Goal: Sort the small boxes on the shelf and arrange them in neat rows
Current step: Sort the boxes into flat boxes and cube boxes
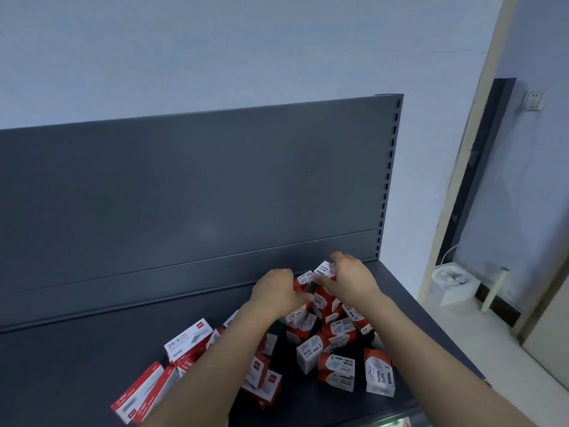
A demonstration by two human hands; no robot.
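Clock refs are on the shelf deck (pixel 77 365): 12 = back panel (pixel 184 186), 6 = front edge.

1. Deck and back panel: dk grey metal, panel upright.
2. 7–8 o'clock: staple boxes (pixel 187 340), red/white, one marked "24/6". Loose heap at mixed angles, some overlapping, part hidden under the L forearm.
3. Centre, twd 12: L hand (pixel 275 291) reaches over the heap, knuckles up, fingers bent down onto the rear box (pixel 303 283), a red/white box at the back of the pile. Motion blur, so cannot tell whether the fingers are clamped on it or only resting.
4. 3–5 o'clock: paper clip boxes (pixel 335 369), red/white, marked "PAPER CLIPS", several with a "3". Jumbled: some upright, some tipped, many touching. Pile runs from mid-deck back twd the panel.
5. 1–2 o'clock: R hand (pixel 354 280), just R of the L hand and near the panel. Thumb on one side and fingers on the other side of the top box (pixel 324 269), a paper clip box at the pile's rear, which is pinched between them.
6. Far R: slotted upright (pixel 388 180) at the panel end. Beyond it are a wall socket (pixel 533 100) and a white carton (pixel 455 285) on the floor.
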